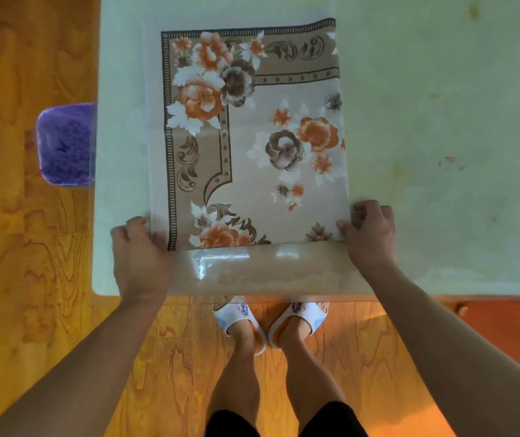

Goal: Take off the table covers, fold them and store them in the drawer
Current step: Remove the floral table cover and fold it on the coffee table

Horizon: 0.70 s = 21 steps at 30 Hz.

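A beige table cover (252, 137) printed with orange and brown flowers lies folded into a rectangle on the pale green table (441, 105). Its near end curls up into a glossy, see-through fold (262, 266) by the table's front edge. My left hand (140, 253) grips the cover's near left corner, fingers curled over the edge. My right hand (369, 231) grips the near right corner the same way. Both hands sit at the ends of the curled fold.
A purple plastic stool (66, 145) stands on the wooden floor (15, 279) just left of the table. My feet in white slippers (271, 323) stand against the table's front edge. The tabletop has faint stains at the right (448, 162).
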Motion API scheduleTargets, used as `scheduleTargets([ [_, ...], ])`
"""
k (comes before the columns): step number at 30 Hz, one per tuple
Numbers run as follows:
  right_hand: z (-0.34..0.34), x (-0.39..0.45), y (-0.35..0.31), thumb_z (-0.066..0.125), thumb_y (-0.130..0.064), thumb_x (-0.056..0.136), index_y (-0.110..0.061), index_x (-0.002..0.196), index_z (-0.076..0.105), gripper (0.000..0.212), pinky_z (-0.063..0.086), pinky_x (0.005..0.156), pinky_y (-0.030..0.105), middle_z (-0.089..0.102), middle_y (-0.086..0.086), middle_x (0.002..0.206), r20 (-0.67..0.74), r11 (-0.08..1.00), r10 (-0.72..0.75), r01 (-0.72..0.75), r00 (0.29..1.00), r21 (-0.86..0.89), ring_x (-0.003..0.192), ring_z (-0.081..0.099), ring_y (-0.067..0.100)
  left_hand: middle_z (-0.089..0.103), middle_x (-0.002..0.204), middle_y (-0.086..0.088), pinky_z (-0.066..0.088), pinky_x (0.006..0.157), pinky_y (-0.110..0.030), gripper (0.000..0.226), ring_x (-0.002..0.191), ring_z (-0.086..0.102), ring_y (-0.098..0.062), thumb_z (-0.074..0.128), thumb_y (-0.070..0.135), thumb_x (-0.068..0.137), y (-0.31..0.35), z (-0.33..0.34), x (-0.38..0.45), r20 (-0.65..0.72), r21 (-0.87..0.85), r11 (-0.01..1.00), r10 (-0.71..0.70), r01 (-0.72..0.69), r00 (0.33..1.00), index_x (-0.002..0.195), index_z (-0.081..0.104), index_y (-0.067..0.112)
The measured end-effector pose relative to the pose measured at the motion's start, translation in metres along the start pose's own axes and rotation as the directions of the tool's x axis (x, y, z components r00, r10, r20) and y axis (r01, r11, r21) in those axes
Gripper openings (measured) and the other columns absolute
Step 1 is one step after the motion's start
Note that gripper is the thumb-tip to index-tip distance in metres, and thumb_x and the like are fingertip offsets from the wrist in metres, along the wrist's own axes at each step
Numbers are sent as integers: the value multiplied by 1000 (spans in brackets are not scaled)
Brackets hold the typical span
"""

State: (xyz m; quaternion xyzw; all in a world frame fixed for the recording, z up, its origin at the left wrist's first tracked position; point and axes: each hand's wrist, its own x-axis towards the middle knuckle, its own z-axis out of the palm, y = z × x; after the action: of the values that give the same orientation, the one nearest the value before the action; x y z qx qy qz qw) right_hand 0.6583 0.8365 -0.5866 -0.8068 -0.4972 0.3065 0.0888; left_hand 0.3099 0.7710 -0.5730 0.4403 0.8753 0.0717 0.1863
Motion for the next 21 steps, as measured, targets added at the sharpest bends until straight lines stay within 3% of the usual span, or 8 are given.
scheduleTargets([
  [2,3,-2,-1,74,-15,86,-9,120,59,38,43,90,35,49,12,123,-20,1000,-6,5,1000,-22,102,56,33,50,131,-22,43,93,-56,43,118,48,-44,57,5,91,8,-1,-5,-55,147,932,342,-332,938,133,53,7],
  [4,5,-3,-2,72,-16,87,-9,120,59,37,45,89,37,48,12,124,-39,999,-8,6,999,-41,102,56,34,46,142,-18,39,105,-54,47,133,43,-39,54,12,95,25,5,-1,17,128,772,626,-623,779,142,51,11],
  [5,7,-4,-2,72,-16,88,-9,120,59,36,46,89,38,48,12,125,-47,999,-14,12,999,-51,102,57,34,42,150,-17,35,112,-53,48,141,37,-37,52,20,100,35,11,5,61,123,716,685,-687,726,147,47,13],
  [10,9,-9,-6,69,-16,88,-14,132,53,48,48,93,45,46,10,130,-84,992,-33,22,996,-123,111,55,35,12,169,-14,10,126,-54,63,157,5,-35,21,54,107,54,50,33,316,241,620,677,-747,664,163,17,25],
  [13,25,-25,-30,63,-9,84,-10,137,51,54,41,101,49,47,17,135,-230,920,-333,261,915,-292,121,44,39,11,169,-14,10,126,-54,66,157,4,-36,19,56,105,45,63,37,290,304,603,679,-738,675,163,14,25],
  [15,51,-41,-62,56,-17,94,-9,143,47,51,31,117,51,42,18,148,-107,828,-518,466,849,-313,139,33,37,12,169,-14,10,126,-54,66,157,5,-35,22,56,105,47,67,36,268,306,604,687,-736,675,163,16,25],
  [18,102,-59,-107,31,-28,106,-14,158,19,55,1,126,46,11,11,167,183,763,-554,583,812,-279,155,-5,27,8,170,-14,7,126,-54,65,157,2,-34,16,54,105,47,67,37,260,281,612,693,-739,673,163,14,25],
  [21,112,-37,-93,24,-41,108,-19,160,13,58,2,126,49,4,10,168,250,703,-561,613,789,-360,155,-10,28,12,169,-15,8,126,-54,62,157,5,-36,18,46,105,46,64,38,255,283,602,703,-747,664,163,18,23],
])
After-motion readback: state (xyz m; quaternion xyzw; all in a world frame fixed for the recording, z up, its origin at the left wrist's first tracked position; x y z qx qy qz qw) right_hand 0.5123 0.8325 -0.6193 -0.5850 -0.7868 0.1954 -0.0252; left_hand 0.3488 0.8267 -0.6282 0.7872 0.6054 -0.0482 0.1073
